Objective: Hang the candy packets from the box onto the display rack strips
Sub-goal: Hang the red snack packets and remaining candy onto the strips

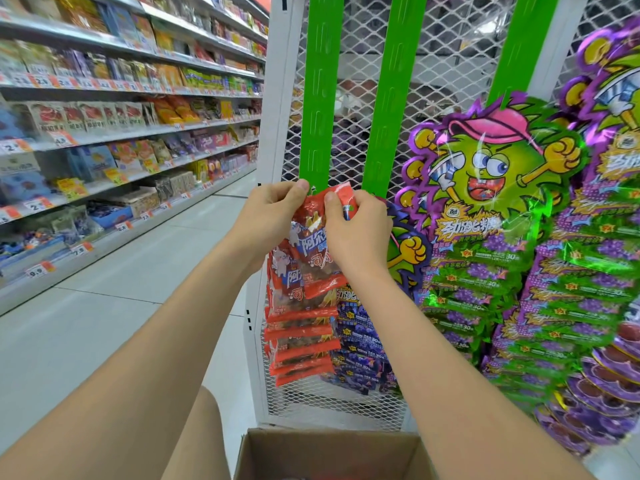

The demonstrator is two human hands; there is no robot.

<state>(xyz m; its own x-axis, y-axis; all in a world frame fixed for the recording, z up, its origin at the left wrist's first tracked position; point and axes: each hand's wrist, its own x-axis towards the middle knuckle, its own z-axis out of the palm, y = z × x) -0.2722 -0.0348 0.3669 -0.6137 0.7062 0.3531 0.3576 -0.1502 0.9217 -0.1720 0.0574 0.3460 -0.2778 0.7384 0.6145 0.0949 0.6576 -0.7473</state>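
Store shelves (131, 109) are running down the left side, with the mesh rack (433, 81) standing right ahead. Three strips (316, 98) are hanging side by side on its front. Packets (304, 327) are stacking down the leftmost strip. The open box (332, 455) is sitting on the floor below, in front.

Glossy foil packets (304, 271); matt cardboard box (332, 455); white metal mesh (349, 109)
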